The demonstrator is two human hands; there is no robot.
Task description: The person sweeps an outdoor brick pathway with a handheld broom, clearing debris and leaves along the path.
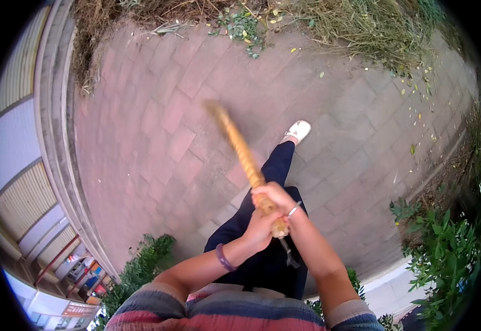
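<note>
A long tan stick with a ridged surface (242, 150) slants up and to the left over the paving, its far end blurred. My left hand (258, 229), below a purple bracelet (225, 257), is wrapped round it near the lower end. Just above, my right hand (273, 197) closes round the same stick, with a silver bracelet (294, 209) at the wrist. From the stick's lower end hangs a thin grey cord or strap (290, 255).
My foot in a white shoe (300, 131) stands on reddish paving (163, 110). Dry cut grass (356, 27) lies along the top. Green bushes (444, 243) grow at the lower right and lower left (146, 256). A building (17, 143) is on the left.
</note>
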